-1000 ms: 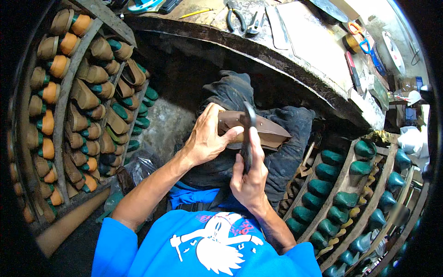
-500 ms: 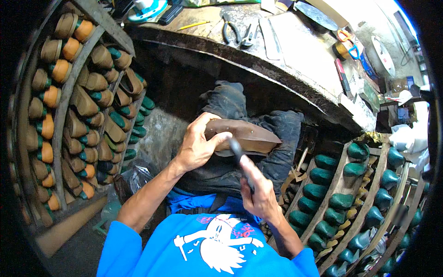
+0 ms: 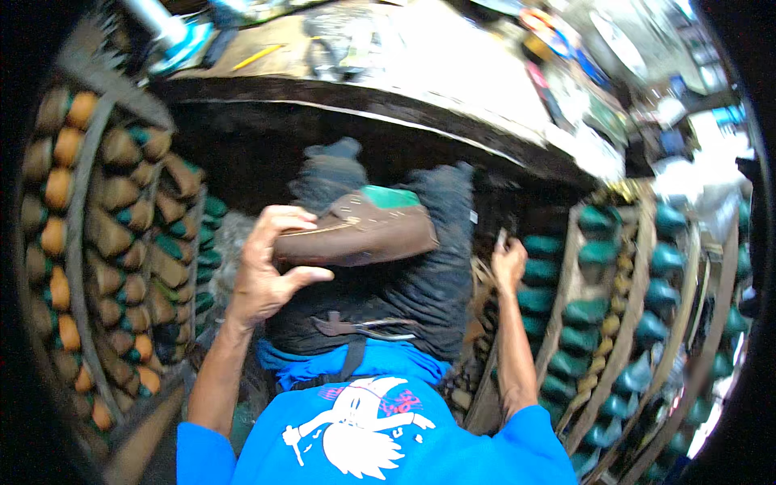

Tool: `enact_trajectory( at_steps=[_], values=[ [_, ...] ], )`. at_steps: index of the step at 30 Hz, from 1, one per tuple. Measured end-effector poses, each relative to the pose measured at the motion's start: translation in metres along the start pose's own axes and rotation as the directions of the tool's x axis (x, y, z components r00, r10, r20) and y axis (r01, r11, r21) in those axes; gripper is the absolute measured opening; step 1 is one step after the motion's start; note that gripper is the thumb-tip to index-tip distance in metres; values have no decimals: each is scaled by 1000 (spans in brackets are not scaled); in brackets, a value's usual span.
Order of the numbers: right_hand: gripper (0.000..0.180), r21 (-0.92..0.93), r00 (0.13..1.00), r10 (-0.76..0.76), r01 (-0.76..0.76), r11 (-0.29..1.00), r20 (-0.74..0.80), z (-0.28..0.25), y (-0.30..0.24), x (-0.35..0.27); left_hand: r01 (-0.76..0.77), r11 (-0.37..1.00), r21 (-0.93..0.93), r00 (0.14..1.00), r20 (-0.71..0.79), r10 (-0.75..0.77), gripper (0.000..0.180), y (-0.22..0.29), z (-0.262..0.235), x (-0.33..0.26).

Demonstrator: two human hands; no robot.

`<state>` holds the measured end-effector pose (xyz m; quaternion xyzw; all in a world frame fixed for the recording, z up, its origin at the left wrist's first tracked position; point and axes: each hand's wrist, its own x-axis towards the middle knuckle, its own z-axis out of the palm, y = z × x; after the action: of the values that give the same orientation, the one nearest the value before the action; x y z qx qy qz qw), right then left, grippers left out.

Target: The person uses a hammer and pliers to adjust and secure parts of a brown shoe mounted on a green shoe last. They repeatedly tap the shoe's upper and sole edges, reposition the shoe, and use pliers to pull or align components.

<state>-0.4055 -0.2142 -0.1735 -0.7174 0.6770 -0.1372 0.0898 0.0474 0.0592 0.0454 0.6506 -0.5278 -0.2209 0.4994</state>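
A brown leather shoe upper on a green last (image 3: 360,236) lies on its side above my dark-trousered lap. My left hand (image 3: 267,263) is curled about the shoe's left end, fingers over the top and thumb below. Out to the right, by the racks, my right hand (image 3: 509,265) has its fingers closed. Something small and pale pokes up at its fingertips, too blurred to name. A pair of lasting pincers (image 3: 360,326) lies across my lap, near my waist.
A workbench (image 3: 436,125) spans the far side, with a yellow pencil (image 3: 258,57) and blurred tools on it. A rack of brown shoes (image 3: 121,226) stands at my left. Green lasts (image 3: 590,311) fill the slatted rack at my right.
My right hand has left the shoe and moved out to the right. The shoe has been turned, its green last now showing. Pincers now show on my lap; the view has shifted.
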Motion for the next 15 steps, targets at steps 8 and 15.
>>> enact_trajectory(
  at_steps=[8, 15],
  values=[
    [73, 265, 804, 355, -517, 814, 477, 152, 165, 83, -14, 1000, 11, 1000, -24, 14, 53, -2, 9, 17],
    [51, 468, 994, 61, -12, 884, -91, 61, 68, -14, -33, 999, 4, 999, -9, 33, 63, -15, 7, 15]
  ],
)
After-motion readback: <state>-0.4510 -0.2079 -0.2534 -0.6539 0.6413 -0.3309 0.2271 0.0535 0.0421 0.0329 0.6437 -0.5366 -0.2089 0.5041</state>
